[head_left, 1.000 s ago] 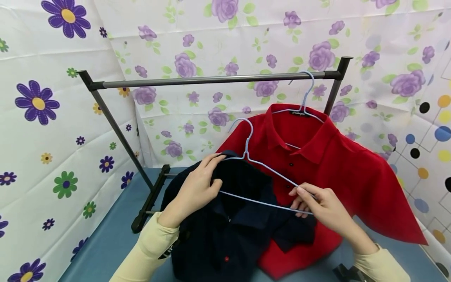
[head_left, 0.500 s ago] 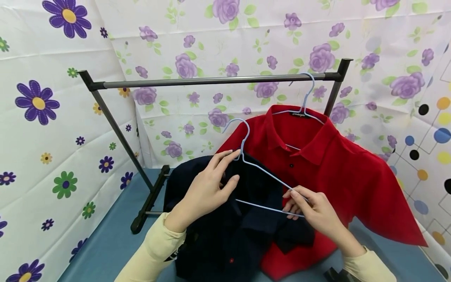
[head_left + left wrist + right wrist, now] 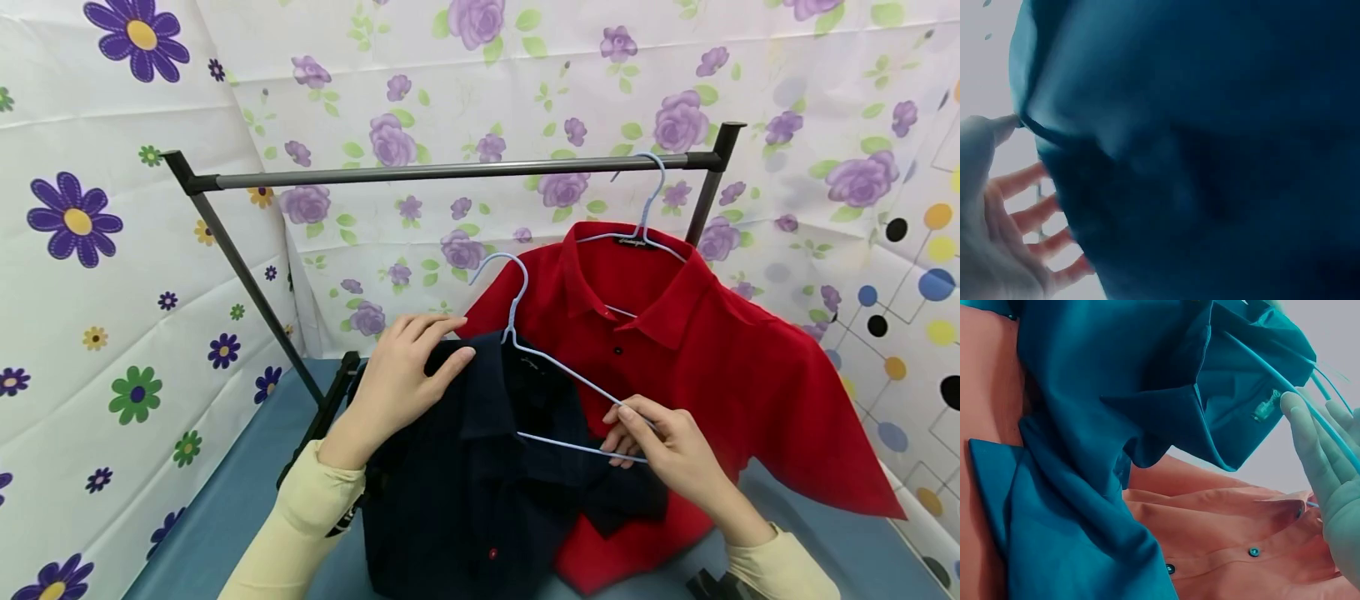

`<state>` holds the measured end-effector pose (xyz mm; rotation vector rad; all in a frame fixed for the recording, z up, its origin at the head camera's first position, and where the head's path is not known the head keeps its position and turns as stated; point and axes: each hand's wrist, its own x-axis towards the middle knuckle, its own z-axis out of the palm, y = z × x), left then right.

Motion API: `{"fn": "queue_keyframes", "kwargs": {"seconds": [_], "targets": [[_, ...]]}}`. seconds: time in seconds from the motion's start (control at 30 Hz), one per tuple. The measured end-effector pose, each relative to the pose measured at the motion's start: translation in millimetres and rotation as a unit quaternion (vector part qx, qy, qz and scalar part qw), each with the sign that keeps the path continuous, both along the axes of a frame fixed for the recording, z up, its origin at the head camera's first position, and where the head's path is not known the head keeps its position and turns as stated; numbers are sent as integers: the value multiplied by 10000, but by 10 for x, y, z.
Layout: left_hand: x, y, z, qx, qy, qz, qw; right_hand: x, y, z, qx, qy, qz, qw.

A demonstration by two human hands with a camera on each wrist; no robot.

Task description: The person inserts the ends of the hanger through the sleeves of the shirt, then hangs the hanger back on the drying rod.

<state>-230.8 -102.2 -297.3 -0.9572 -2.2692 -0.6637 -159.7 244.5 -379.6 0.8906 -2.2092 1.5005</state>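
In the head view, a navy shirt (image 3: 450,492) with a red button lies front up, its collar around the base of a light-blue hanger's (image 3: 555,358) hook. My left hand (image 3: 401,379) is at the shirt's left shoulder, fingers fairly straight and thumb apart. The left wrist view has its thumb touching a fabric crease, with the fingertips behind the cloth (image 3: 1166,156). My right hand (image 3: 667,437) pinches the hanger's right arm, which is outside the shirt. The hanger's left arm is hidden by the shirt. In the right wrist view, the collar (image 3: 1172,406) stands beside the hanger wire (image 3: 1266,365).
A dark metal clothes rack (image 3: 450,171) stands behind. From its bar hangs a red shirt (image 3: 720,392) on another blue hanger (image 3: 648,200), behind the navy one. The table (image 3: 225,508) is blue, with flower-print sheets (image 3: 330,125) around it.
My left hand has moved from beside the hanger's hook leftward to the shirt's shoulder. More of the collar now shows, covering the hanger's left side. My right hand shifted slightly left, then stayed.
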Motion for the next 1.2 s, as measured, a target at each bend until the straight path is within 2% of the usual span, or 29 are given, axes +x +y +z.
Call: {"fn": "queue_keyframes", "kwargs": {"seconds": [0.13,0.2,0.33,0.5,0.7,0.87,0.93,1.0,1.1,1.2], "targets": [[-171,-156,-61,-360,-449,-283,9979,1,4,13,-2,-16,69,10000],[-237,-211,-96,-460,-548,-450,9964,-2,8,17,7,-62,88,9999],[-322,-269,-174,-486,-257,-659,9963,-11,13,19,26,-238,203,9995],[-348,-287,-231,-266,283,-764,9963,-25,27,42,44,-445,322,9985],[-355,-288,-230,-159,518,-799,9953,-39,135,140,58,-730,522,9960],[-345,-301,-216,-49,554,-819,9951,-121,306,214,-503,-1453,56,9881],[-337,-301,-208,14,552,-860,9948,-213,338,168,-678,-1622,-141,9843],[-335,-289,-208,87,566,-933,9940,-318,318,56,-642,-1755,-281,9820],[-335,-257,-226,186,608,-1084,9921,-426,186,-133,-267,-2020,-289,9786],[-340,-218,-244,249,632,-1191,9906,-452,-5,-254,239,-2248,-363,9734]]}}
